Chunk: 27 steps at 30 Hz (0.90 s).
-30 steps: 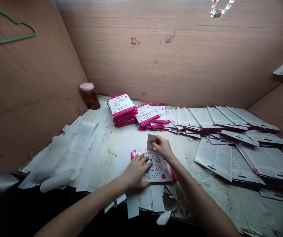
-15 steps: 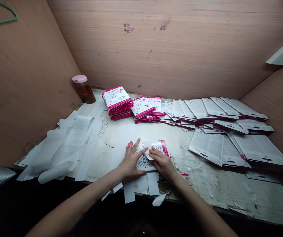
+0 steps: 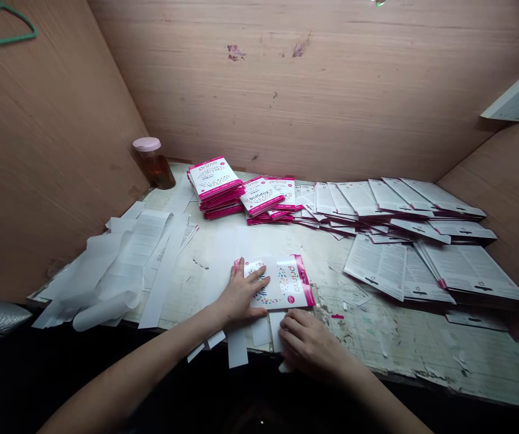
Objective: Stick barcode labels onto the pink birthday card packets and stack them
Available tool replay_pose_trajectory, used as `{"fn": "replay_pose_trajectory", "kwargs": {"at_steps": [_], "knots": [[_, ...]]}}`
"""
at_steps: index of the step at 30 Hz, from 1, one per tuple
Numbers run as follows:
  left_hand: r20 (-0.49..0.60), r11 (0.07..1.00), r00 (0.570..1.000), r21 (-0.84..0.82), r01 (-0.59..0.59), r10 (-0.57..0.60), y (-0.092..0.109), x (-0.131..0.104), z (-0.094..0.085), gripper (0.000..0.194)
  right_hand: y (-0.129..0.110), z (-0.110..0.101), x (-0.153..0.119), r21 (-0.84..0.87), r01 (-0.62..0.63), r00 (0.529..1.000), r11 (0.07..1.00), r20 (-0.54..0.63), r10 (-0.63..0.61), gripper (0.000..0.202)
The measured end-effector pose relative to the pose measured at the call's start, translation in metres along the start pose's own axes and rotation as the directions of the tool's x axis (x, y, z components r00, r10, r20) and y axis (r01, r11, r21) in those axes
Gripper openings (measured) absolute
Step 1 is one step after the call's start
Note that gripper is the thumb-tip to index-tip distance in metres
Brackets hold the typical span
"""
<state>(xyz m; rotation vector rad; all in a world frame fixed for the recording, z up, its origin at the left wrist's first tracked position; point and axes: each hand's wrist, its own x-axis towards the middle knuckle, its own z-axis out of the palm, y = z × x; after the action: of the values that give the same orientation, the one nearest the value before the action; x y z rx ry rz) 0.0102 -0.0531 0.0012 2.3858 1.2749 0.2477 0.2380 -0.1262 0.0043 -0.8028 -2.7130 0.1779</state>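
A white and pink printed packet (image 3: 289, 283) lies flat near the table's front edge, its pink end to the right. My left hand (image 3: 242, 293) rests on its left part with the fingers spread. Just below the packet's lower edge, my right hand (image 3: 307, 339) is over white paper strips (image 3: 237, 348) at the table edge, its fingers curled together; whatever they hold is hidden. Part of a white scrap shows under that hand. Behind the packet stand stacked pink and white packets (image 3: 216, 181).
Loose white sheets (image 3: 119, 265) cover the table's left. A lidded jar (image 3: 155, 164) of brown liquid stands at the back left corner. Rows of packets showing printed text (image 3: 377, 265) fill the right and back right. A small pink scrap (image 3: 337, 316) lies right of my right hand.
My right hand has moved off the packet, down toward the table edge. The packet's right part, covered before, now shows flat. My left hand has stayed on the packet.
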Motion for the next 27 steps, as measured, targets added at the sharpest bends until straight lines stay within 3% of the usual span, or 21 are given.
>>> {"fn": "replay_pose_trajectory", "kwargs": {"at_steps": [3, 5, 7, 10, 12, 15, 19, 22, 27], "knots": [[0.038, 1.000, 0.999, 0.008, -0.008, 0.008, 0.000, 0.001, 0.000, 0.083, 0.001, -0.004, 0.007, -0.062, 0.027, 0.996, 0.998, 0.083, -0.022, 0.017], [0.064, 1.000, 0.998, 0.012, -0.003, 0.002, -0.001, 0.002, -0.001, 0.084, -0.002, -0.006, 0.007, -0.107, 0.048, 0.995, 0.993, 0.098, -0.038, 0.011], [0.067, 1.000, 0.998, 0.011, -0.002, 0.002, -0.001, 0.002, -0.002, 0.084, -0.006, -0.006, 0.004, -0.144, 0.069, 0.996, 0.987, 0.070, -0.060, 0.006], [0.050, 1.000, 0.999, 0.002, -0.016, 0.016, -0.003, 0.002, -0.001, 0.085, -0.003, -0.004, 0.002, -0.096, 0.057, 0.998, 0.994, -0.020, -0.059, 0.021], [0.051, 1.000, 0.998, -0.001, -0.021, 0.021, -0.005, 0.002, 0.001, 0.084, 0.008, -0.001, 0.008, 0.007, -0.022, 0.991, 1.000, -0.132, 0.023, 0.024], [0.059, 1.000, 0.998, 0.002, -0.016, 0.016, -0.006, 0.002, 0.004, 0.083, 0.036, 0.005, 0.029, 0.218, -0.195, 0.942, 0.956, -0.231, 0.245, 0.020], [0.061, 1.000, 0.998, -0.003, 0.007, -0.007, -0.004, 0.002, 0.005, 0.086, 0.068, 0.017, 0.056, 0.464, -0.353, 0.883, 0.812, -0.123, 0.454, 0.012], [0.037, 1.000, 0.999, -0.013, -0.007, 0.008, -0.002, 0.002, 0.003, 0.093, 0.075, 0.026, 0.062, 0.547, -0.426, 0.838, 0.721, -0.062, 0.542, 0.013], [0.032, 0.992, 0.995, -0.081, -0.096, 0.099, -0.002, 0.007, -0.002, 0.099, 0.070, 0.034, 0.060, 0.542, -0.460, 0.808, 0.704, -0.075, 0.585, 0.012]]}}
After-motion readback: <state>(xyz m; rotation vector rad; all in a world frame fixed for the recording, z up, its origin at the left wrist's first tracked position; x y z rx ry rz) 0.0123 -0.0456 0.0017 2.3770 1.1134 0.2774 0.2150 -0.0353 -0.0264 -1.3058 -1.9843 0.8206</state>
